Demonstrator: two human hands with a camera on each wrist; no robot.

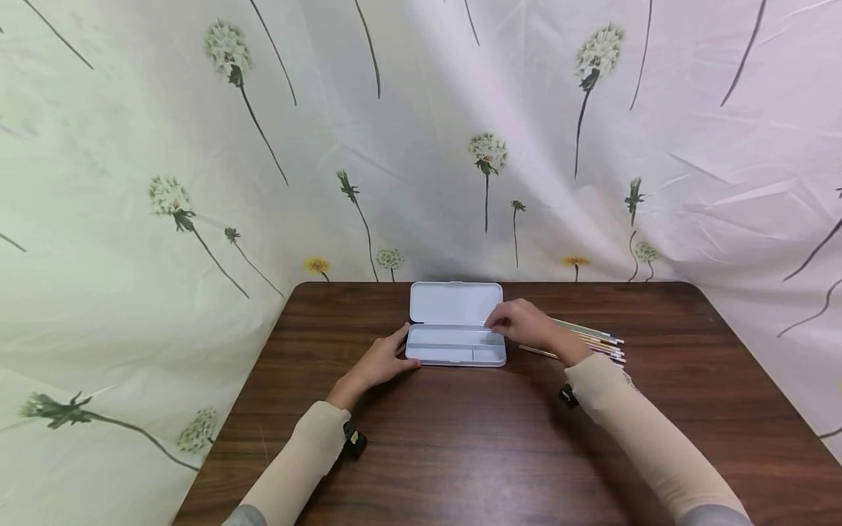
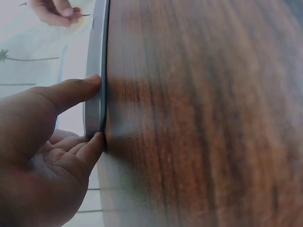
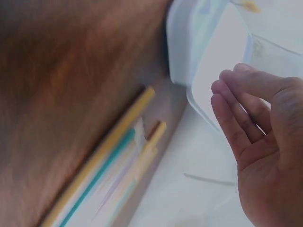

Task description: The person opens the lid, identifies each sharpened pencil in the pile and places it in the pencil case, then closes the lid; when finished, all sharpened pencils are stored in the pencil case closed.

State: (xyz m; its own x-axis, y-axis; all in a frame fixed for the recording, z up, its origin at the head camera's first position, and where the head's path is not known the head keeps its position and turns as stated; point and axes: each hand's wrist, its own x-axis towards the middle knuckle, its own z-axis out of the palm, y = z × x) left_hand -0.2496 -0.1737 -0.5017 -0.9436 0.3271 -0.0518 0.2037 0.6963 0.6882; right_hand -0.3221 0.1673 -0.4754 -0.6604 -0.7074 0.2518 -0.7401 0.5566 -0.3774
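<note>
One shallow, rectangular white plastic case (image 1: 439, 353) lies on the dark brown, wood-grained table (image 1: 454, 438), its lid (image 1: 454, 303) tipped back so the inside can be reached, while the left hand (image 1: 378, 361) grips the case's near left corner between thumb and fingers, probably to stop it sliding. Over the case's right end, the right hand (image 1: 522, 324) bends its fingers together at the tips (whether they pinch anything, I cannot tell). Thin, multicoloured sticks (image 3: 100, 175) lie bunched near the case's right end, partly hidden by that arm (image 1: 647, 431), seemingly for easy reach.
</note>
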